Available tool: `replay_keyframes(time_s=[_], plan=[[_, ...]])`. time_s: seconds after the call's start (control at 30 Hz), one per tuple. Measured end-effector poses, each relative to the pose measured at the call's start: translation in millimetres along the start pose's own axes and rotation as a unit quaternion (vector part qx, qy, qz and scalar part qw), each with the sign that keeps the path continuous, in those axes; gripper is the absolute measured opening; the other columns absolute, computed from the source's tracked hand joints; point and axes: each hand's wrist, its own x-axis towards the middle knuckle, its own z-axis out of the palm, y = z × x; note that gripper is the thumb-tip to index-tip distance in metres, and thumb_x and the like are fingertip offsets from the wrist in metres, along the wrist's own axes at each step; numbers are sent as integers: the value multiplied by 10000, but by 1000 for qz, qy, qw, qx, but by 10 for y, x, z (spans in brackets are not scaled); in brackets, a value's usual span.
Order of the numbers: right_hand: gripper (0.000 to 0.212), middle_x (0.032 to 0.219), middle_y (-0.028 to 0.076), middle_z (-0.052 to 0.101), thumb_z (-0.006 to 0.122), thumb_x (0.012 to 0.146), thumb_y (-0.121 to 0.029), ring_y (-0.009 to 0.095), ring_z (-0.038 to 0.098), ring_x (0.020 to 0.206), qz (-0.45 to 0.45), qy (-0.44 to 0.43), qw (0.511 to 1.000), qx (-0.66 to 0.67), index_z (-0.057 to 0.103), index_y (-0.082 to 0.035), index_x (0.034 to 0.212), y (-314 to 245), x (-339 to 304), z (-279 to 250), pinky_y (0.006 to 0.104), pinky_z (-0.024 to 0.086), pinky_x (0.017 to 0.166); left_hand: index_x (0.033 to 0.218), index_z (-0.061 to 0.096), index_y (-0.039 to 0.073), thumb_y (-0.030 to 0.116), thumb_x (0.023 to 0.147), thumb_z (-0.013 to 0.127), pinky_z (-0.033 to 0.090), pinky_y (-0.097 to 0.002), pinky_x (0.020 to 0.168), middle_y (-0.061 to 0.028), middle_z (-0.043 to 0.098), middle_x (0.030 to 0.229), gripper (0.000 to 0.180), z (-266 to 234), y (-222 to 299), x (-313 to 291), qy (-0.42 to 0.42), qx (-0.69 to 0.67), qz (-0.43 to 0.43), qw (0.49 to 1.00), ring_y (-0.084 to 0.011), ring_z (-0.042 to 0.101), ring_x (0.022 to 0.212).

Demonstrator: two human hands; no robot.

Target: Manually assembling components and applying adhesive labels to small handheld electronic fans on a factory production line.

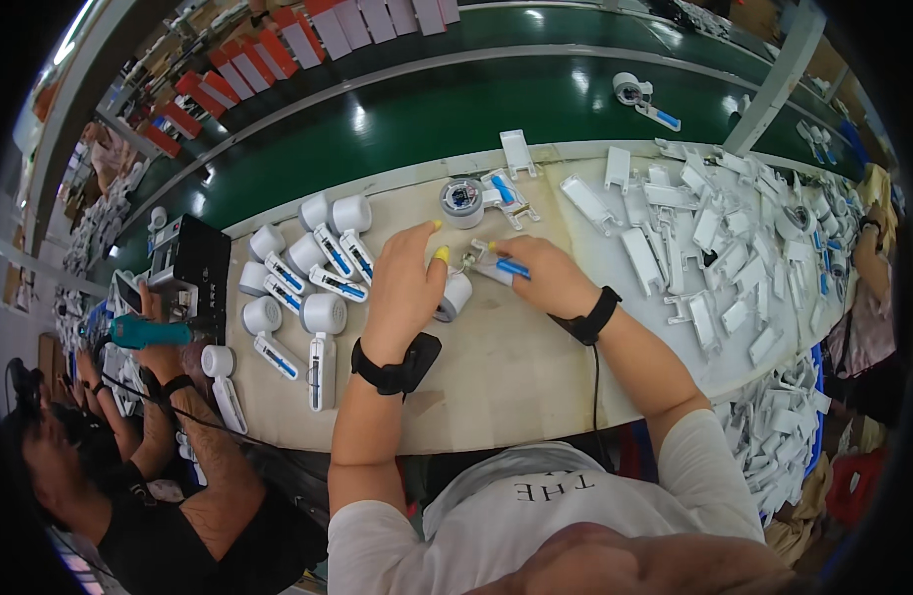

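Note:
My left hand (402, 283) grips a white round-headed device (455, 296) on the beige worktable (516, 377), yellow caps on its fingertips. My right hand (541, 276) holds a white handle part with a blue button (504, 268) against that device, small wires showing between them. Both wrists wear black straps. A round grey reel (462, 201) lies just beyond my hands.
Several finished white devices with blue buttons (318, 268) lie in rows to the left. A heap of white plastic handle shells (714, 238) covers the right. A green conveyor belt (456, 109) runs behind. At left a person holds a teal power screwdriver (144, 332) beside a black box (194, 273).

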Motion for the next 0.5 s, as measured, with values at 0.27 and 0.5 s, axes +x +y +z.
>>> replay_keyframes(time_s=[0.27,0.5], plan=[[418,1014,150,542,554,682,21,327,500,979,65,76,993,-57,541,-37,1096,169,-125,-306,367,424,841,1092,538,-30,134,858,496,438,-231,701,-59,609,860,289,320,-25,50,-263,-204,-148,931,-109,552,781],[443,924,117,537,569,704,39,244,555,803,123,126,984,13,522,-32,1139,374,-141,-561,301,453,741,1129,512,-42,128,892,452,434,-223,742,-70,628,922,297,497,30,40,-283,-357,-178,872,-99,554,837]])
